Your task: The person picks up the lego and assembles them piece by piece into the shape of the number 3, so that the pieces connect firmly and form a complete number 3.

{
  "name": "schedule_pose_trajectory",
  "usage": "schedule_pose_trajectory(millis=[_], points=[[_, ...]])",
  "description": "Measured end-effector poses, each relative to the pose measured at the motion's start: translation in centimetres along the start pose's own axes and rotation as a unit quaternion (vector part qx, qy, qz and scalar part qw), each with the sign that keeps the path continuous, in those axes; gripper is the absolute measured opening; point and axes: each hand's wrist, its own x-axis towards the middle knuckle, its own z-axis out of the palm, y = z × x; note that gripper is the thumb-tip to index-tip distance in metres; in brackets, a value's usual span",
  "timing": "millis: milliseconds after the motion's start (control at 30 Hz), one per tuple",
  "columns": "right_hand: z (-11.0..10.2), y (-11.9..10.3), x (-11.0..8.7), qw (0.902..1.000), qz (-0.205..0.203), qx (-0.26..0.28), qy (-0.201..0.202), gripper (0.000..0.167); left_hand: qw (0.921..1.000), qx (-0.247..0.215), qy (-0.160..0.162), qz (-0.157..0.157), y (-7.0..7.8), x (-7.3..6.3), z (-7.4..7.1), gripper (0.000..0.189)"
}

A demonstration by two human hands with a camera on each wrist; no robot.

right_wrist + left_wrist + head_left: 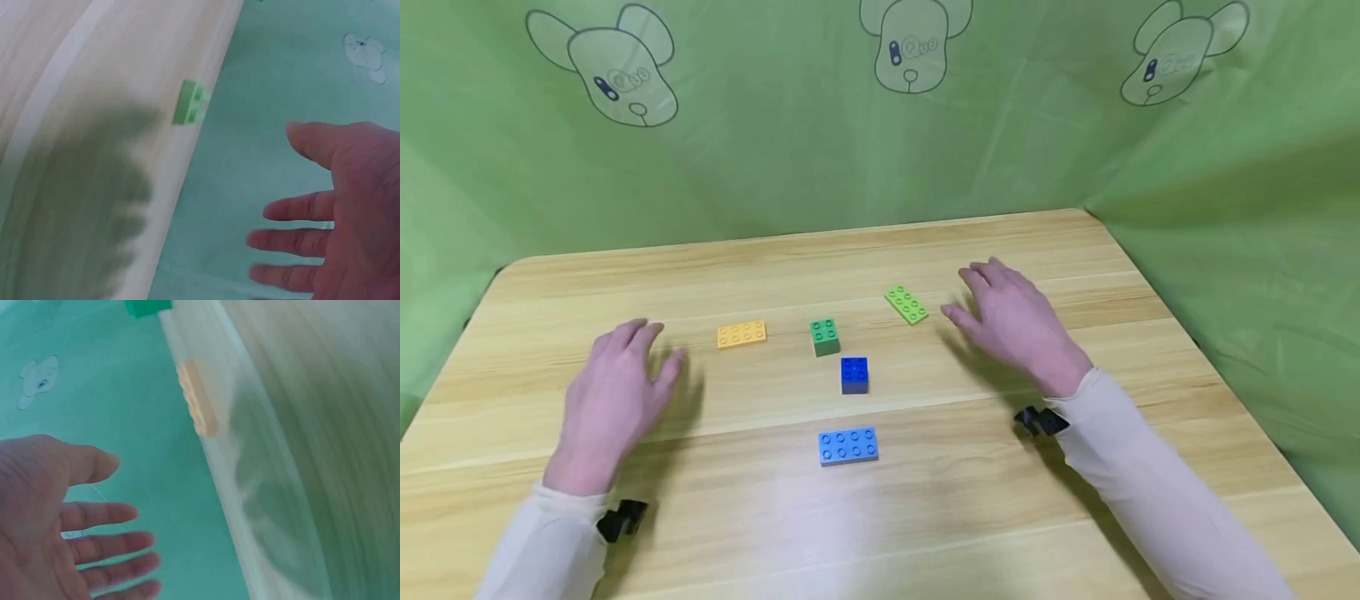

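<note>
Lt-blue brick [848, 447] lies btwn hands [612, 390] [1011, 321], well apart f/ both.

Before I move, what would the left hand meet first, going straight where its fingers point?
The left hand would probably meet the curtain past the table; the yellow brick lies right of that line, though depth is unclear.

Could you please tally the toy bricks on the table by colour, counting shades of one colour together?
Yellow: 1 (yellow brick)
Green: 2 (dark green brick, lime green brick)
Blue: 2 (dark blue brick, light blue brick)
Total: 5
</note>
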Motion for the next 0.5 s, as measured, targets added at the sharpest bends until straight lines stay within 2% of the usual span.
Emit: schedule_pose_trajectory(millis=[100, 233, 333, 500], points=[[-0.2, -0.9, -0.1, 0.9993, -0.018, 0.029, 0.013, 0.058, 0.9990, -0.043, 0.002, 0.006, 0.8, -0.2, -0.3, 0.046], [-0.4, -2.0, -0.2, 0.9953, -0.029, 0.092, -0.003, 0.051, 0.9943, -0.106, -0.009, 0.011, 1.9, -0.5, -0.6, 0.038], [-0.4, -2.6, -0.1, 0.9891, -0.046, 0.139, -0.017, 0.047, 0.9855, -0.166, -0.030, 0.010, 2.5, -0.7, -0.6, 0.035], [-0.3, -3.1, -0.3, 0.9778, -0.066, 0.196, -0.037, 0.039, 0.9648, -0.253, -0.071, 0.009, 3.4, -0.7, 0.0, 0.029]])
